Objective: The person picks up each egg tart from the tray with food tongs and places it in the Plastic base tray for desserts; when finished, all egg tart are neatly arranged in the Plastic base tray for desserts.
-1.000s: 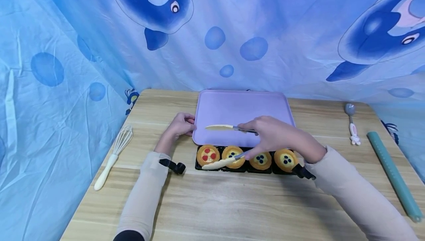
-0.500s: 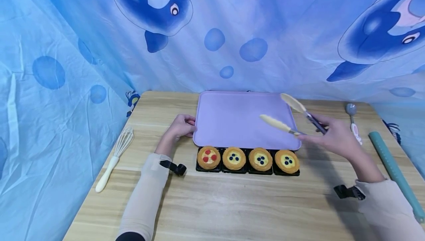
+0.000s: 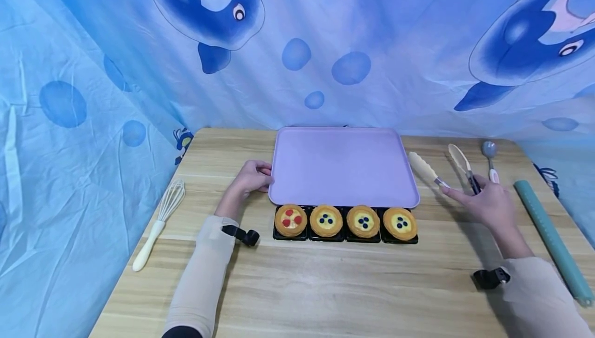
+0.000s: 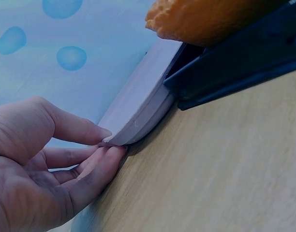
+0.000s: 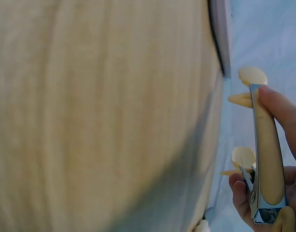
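My left hand point(image 3: 252, 177) pinches the left rim of a lilac tray point(image 3: 341, 165). In the left wrist view, the thumb lies on top of the rim and the fingers point(image 4: 92, 176) are beneath it. To the right of the tray, my right hand point(image 3: 494, 208) holds a pair of tongs point(image 5: 268, 150) by the metal handles, their cream tips spread apart with nothing between them. Along the tray's front edge stands a row of tarts in black holders: one red-dotted tart point(image 3: 291, 220) at the left, and three with dark berries, including the rightmost tart point(image 3: 400, 224).
A whisk point(image 3: 160, 224) lies at the table's left. On the right are a spoon point(image 3: 490, 150) with a bunny-shaped handle, partly hidden by my right hand, and a green rolling pin point(image 3: 553, 242). A blue dolphin-print curtain point(image 3: 353, 69) hangs behind the wooden table point(image 3: 325, 291).
My right hand has carried the tongs from over the tarts and tray to the right side of the table and lowered them. The left hand stays at the tray's rim.
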Action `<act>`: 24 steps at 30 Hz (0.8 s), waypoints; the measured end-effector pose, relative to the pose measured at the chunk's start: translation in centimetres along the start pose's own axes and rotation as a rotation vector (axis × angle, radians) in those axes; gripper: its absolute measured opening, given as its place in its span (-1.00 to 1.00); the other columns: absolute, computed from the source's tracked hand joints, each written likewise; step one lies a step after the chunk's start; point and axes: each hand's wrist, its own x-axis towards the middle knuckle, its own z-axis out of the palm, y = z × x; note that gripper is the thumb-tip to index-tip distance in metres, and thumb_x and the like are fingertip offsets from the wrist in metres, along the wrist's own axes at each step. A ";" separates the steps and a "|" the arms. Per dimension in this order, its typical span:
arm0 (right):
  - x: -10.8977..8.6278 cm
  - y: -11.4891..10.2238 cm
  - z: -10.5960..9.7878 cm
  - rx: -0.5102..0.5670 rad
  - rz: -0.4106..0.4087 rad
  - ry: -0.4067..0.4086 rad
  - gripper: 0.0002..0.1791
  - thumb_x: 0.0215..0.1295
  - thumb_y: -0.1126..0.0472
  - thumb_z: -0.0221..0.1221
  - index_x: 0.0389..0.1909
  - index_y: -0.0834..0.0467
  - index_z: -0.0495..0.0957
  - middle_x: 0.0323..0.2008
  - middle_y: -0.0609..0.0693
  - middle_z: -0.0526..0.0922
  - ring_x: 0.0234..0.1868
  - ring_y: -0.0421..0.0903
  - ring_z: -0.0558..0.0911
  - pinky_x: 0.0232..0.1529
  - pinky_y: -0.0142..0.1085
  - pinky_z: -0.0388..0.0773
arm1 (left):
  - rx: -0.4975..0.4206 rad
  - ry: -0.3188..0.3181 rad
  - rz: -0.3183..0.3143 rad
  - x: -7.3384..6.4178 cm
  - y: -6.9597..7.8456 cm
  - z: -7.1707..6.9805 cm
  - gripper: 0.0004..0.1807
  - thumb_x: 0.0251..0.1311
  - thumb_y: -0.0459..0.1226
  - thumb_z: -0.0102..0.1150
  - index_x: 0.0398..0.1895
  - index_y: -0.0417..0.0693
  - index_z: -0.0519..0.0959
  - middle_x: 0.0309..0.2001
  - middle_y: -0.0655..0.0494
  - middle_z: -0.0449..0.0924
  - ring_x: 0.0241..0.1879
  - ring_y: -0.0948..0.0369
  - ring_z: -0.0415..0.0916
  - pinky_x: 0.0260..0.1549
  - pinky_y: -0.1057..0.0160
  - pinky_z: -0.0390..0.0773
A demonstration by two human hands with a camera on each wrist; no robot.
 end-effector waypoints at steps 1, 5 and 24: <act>0.0 0.1 0.1 -0.004 0.005 0.005 0.19 0.10 -0.40 0.28 0.35 0.54 0.20 -0.24 0.45 0.52 -0.36 0.23 0.48 -0.53 -0.06 0.45 | 0.000 0.001 0.000 0.0 0.0 0.0 -0.49 0.13 -0.57 0.20 0.19 -0.46 0.42 -0.10 -0.18 0.43 -0.36 0.12 0.53 -0.43 0.22 0.73; -0.4 0.2 0.7 0.006 0.020 0.018 -0.10 0.13 -0.39 0.26 -0.02 0.42 0.46 -0.55 0.20 0.46 -0.55 0.08 0.41 -0.64 -0.21 0.31 | 0.002 0.001 0.001 0.0 0.0 0.1 -0.50 0.12 -0.57 0.20 0.19 -0.46 0.42 -0.11 -0.18 0.44 -0.37 0.13 0.53 -0.44 0.24 0.73; -1.5 -0.5 0.8 -0.167 0.059 -0.041 -0.17 0.05 -0.55 0.17 -0.68 0.19 0.25 -0.80 -0.01 0.29 -0.76 -0.06 0.31 -0.79 -0.27 0.19 | 0.008 -0.006 0.008 -0.4 -0.3 -0.8 -0.48 0.12 -0.56 0.19 0.20 -0.48 0.40 -0.12 -0.17 0.44 -0.40 0.15 0.52 -0.48 0.24 0.72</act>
